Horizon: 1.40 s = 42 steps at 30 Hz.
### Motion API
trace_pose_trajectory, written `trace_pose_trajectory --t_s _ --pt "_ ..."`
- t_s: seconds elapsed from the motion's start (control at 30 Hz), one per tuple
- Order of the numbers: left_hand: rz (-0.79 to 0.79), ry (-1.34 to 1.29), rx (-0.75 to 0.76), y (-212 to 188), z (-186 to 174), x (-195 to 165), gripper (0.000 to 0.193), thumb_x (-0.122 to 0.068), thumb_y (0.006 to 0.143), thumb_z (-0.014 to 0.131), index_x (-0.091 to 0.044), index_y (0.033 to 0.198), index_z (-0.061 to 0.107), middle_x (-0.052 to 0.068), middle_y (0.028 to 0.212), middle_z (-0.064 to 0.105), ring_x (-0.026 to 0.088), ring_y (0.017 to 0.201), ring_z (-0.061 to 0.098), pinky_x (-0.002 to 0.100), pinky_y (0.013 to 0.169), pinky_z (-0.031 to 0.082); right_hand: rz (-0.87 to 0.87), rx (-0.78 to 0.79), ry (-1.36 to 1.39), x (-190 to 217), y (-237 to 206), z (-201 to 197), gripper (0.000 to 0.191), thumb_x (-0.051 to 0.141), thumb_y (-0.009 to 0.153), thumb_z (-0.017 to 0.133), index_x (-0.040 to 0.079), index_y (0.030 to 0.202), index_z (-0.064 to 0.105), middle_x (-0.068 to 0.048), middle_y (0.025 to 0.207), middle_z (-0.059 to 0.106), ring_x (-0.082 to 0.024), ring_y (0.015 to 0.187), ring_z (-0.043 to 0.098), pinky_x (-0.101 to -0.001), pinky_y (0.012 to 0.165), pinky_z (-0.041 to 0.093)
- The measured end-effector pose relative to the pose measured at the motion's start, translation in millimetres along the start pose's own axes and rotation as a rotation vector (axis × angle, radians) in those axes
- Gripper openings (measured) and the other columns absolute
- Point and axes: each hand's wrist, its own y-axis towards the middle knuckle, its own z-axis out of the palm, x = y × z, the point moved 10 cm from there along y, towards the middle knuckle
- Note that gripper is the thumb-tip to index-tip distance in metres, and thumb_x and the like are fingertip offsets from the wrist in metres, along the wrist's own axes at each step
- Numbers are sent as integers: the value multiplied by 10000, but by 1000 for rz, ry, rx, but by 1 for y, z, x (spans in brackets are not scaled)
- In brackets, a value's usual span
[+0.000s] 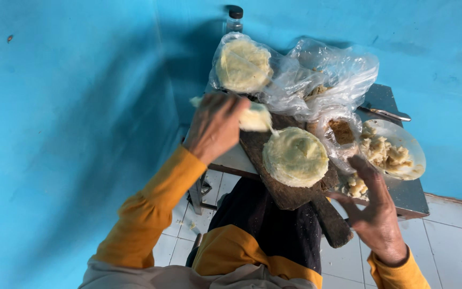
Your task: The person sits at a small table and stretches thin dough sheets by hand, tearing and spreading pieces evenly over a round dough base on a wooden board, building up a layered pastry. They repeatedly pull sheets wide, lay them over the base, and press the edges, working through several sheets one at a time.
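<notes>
While left hand (216,127) fingers clench a pale dough piece (254,118) just up-left of the dough stack (295,156), right hand (372,211) hovers released, lower-right of it

**A makeshift home food-prep corner**

This looks like a plain home kitchen nook, not a fitted one. Bright blue painted walls (70,107) meet in a corner, and the floor (455,241) is white tile. A small metal table (413,195) stands against the far wall, crowded with a worn wooden board (290,195), a stack of pale dough rounds (295,156), plastic bags (327,75), a plate (402,140) of filling, a knife (386,113) and a bottle (235,18).
</notes>
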Motion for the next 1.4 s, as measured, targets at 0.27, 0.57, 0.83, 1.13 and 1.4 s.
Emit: trace_pose_trajectory --t_s 0.27,0.57,0.83,1.13,1.4 --pt "268 -350 -50 -66 -27 -138 210 -115 1008 678 -123 1183 563 8 1052 693 168 1044 664 440 1182 377 184 63 126 15 -35 72 743 101 809 808 0 1456 458 -226 1369 629 -321 1178 713 -350 955 603" --pt "-1066 -1950 -70 -196 78 -153 429 -304 984 590 -40 1322 567 33 1163 691 115 1047 660 293 942 534 -28 6 -64 33 -96 56 594 -90 760 674 44 1336 613 -229 1367 646 -314 1272 656 -415 1036 544" --pt "-1103 -1839 -186 -229 93 -151 311 -239 1087 595 58 1102 685 25 964 674 84 893 562 268 781 474 428 372 299 39 -113 89 912 44 551 884 -9 1397 546 -244 1505 431 -390 1398 395 -480 1078 419" --pt "-1035 -1798 -179 -206 67 -165 284 -161 1027 631 83 1144 719 8 1236 659 90 1004 647 262 874 539 415 -74 55 43 -103 55 461 163 711 868 58 1106 655 -109 1187 720 -237 1141 710 -374 948 579" --pt "-1191 -1901 -240 -217 79 -167 190 -96 1003 674 55 1101 735 111 1164 653 100 967 645 270 887 533 510 -43 11 35 -103 58 198 45 871 741 64 1066 718 -114 1136 797 -225 1029 792 -354 846 637"
